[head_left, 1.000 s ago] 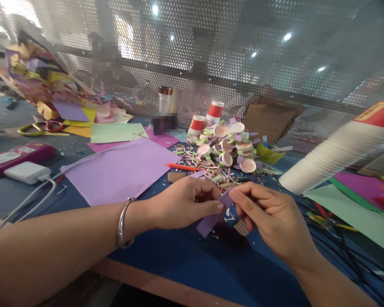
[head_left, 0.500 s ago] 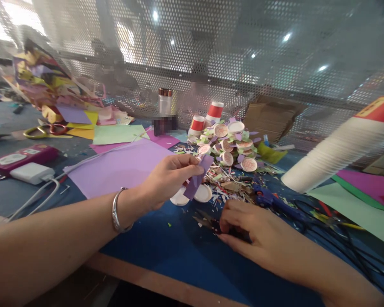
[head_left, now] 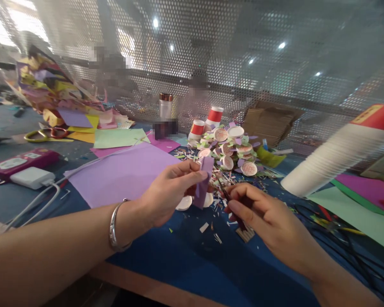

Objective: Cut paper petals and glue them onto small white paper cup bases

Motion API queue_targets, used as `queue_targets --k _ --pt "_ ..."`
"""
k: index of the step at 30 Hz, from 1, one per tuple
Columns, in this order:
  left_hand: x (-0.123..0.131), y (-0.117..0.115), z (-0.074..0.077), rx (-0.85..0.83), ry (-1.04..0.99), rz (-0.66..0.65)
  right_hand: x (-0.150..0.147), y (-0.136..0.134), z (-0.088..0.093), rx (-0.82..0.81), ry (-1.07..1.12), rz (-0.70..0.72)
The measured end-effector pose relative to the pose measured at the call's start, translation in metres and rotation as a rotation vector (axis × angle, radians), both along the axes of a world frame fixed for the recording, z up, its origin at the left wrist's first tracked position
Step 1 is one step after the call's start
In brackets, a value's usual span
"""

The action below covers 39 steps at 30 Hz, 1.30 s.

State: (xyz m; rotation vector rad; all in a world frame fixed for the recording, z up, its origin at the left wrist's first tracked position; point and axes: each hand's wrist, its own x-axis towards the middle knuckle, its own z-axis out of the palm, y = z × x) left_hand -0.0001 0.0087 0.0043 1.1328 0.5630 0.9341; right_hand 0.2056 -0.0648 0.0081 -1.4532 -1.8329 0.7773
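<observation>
My left hand (head_left: pixel 169 192) pinches a small folded strip of purple paper (head_left: pixel 203 181) and holds it upright above the blue table mat (head_left: pixel 185 256). My right hand (head_left: pixel 262 213) is closed round a small pair of dark scissors (head_left: pixel 225 195) whose tip points up toward the strip, a short gap apart. Two white round lids (head_left: pixel 185 203) lie on the mat just behind the strip, among paper scraps.
A pile of decorated paper cups (head_left: pixel 232 149) sits behind the hands. A large purple sheet (head_left: pixel 121 170) lies at left, a sideways stack of white cups (head_left: pixel 336 153) at right. A charger and cable (head_left: pixel 33 177), yellow scissors (head_left: pixel 45 134) and coloured paper fill the left.
My right hand has lifted off the mat with the small scissors and come up toward the strip. My left hand still holds the purple strip, slightly lower.
</observation>
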Motion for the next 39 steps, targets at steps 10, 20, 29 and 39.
queue_targets --k 10,20,29,39 --pt "0.006 -0.011 -0.001 0.003 -0.050 -0.162 -0.016 -0.003 -0.006 -0.059 0.379 0.048" --pt "0.010 -0.018 -0.004 0.004 -0.041 -0.148 -0.019 -0.007 -0.010 -0.020 0.353 -0.158" --pt "0.007 -0.014 -0.004 -0.052 -0.033 -0.045 -0.024 -0.014 -0.004 0.238 0.173 -0.227" --pt "0.007 -0.018 -0.007 -0.027 -0.042 -0.190 -0.022 -0.014 -0.005 0.223 0.222 -0.149"
